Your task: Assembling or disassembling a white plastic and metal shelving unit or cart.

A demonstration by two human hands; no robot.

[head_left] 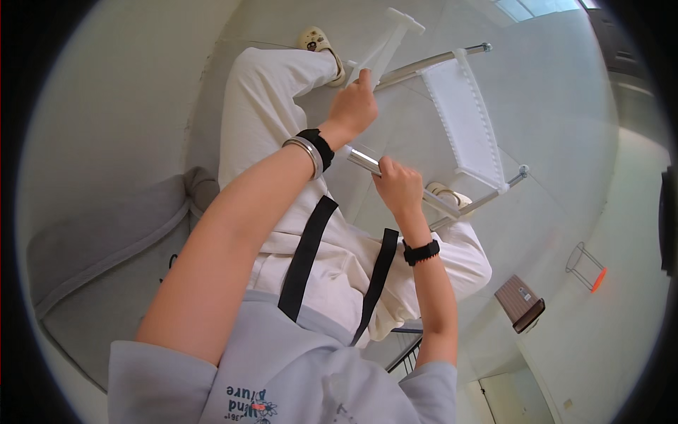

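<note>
My left hand (354,107) is closed round the lower end of a long white plastic piece (387,51), which widens into a crossbar at its far end. My right hand (400,186) grips a shiny metal tube (364,160) that has a white end and points up and left toward my left wrist. Beyond both hands stands a rack frame with a white shelf panel (453,109) edged with small holes. A chrome pole (424,65) runs along its far side, and another chrome pole (494,189) along its near side. My hands partly hide where the pieces meet.
My legs (265,106) in white trousers spread around the frame, with a cream clog (314,41) at the far left. A grey sofa (106,247) lies to the left. On the right are a brown box (519,302) and a wire stand with an orange end (597,280).
</note>
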